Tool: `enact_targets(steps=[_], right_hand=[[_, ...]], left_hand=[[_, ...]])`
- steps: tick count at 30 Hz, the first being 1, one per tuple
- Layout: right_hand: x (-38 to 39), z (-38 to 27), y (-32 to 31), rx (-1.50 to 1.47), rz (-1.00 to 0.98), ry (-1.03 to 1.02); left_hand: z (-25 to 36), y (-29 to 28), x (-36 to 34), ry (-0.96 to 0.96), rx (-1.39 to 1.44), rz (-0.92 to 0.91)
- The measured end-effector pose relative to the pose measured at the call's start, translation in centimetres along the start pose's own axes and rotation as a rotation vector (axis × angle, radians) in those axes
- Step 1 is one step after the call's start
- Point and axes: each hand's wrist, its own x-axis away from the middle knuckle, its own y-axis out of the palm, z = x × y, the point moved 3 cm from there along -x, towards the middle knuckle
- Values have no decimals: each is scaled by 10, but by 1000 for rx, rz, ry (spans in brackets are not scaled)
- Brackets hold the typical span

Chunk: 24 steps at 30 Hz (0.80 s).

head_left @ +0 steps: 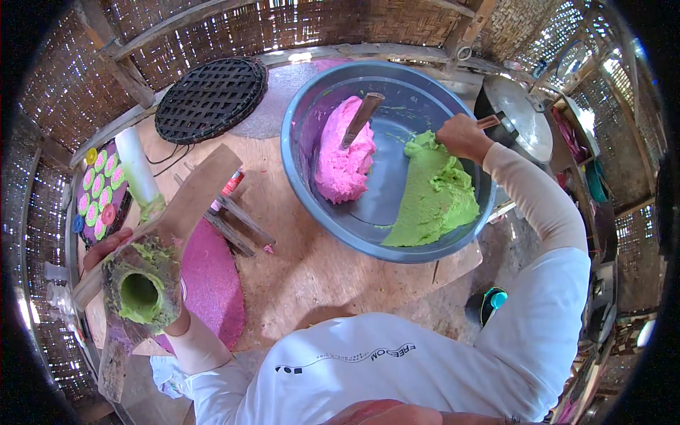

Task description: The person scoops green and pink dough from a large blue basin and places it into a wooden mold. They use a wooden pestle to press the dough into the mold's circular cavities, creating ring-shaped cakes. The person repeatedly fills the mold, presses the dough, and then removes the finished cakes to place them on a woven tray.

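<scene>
At green dough (440,202), right grip (462,137) unclear, left grip (105,248) holding wooden frame (161,246), lettered shirt (382,375)

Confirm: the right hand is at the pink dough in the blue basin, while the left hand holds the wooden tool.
The dough is wrong: in the head view, the right hand is at the green dough in the blue basin. The left hand does hold the wooden tool.

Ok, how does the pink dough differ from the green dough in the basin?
The pink dough is a compact mound at left; the green dough spreads wider at right. A tilted flat stick is stuck in the pink dough; the right hand is at the green dough's upper edge. Both sit in one blue-grey basin.
</scene>
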Motion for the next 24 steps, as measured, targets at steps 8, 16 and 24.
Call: enact_targets(steps=[8,16,24], right_hand=[[36,-54,-43,-10,-74,-105],[78,-109,-80,-78,-82,-185],[145,-87,-142,-448,0,96]], left_hand=[[1,-11,-1,56,207,-59],[-24,-21,9,51,63,-31],[-23,-3,21,-269,569,-132]])
